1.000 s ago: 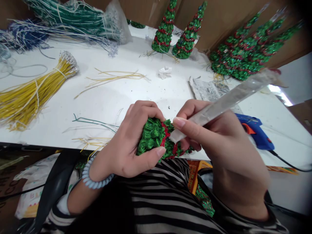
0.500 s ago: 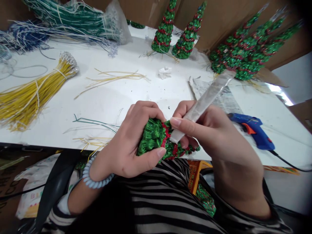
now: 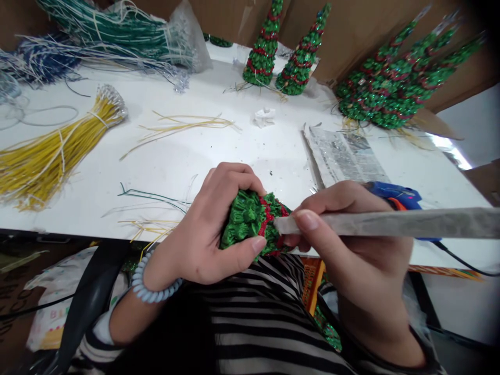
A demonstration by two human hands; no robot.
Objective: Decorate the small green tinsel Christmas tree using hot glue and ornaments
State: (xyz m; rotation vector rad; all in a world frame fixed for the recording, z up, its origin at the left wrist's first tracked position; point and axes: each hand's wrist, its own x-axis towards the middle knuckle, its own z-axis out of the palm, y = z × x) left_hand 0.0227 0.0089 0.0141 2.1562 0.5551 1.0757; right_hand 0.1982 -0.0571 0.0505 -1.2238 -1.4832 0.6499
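Note:
My left hand is wrapped round a small green Christmas tree figure with red garland bands, lying on its side at the table's front edge, its base toward the left. My right hand pinches a long, flat, greyish strip between thumb and fingers. The strip's near end meets the tree by a red band, while its other end runs out of view on the right. Part of the tree's tip is hidden behind my right fingers. What the strip is made of I cannot tell.
A blue glue gun lies beyond my right hand, its cord trailing right. Folded newspaper is near it. Finished-looking trees stand at the back. Yellow wire bundles and green wires lie left, with crumpled white scrap mid-table.
My right hand has shifted right and turned, swinging the strip from a slant up and away to nearly level, pointing right. My left hand and the tree stay almost where they were.

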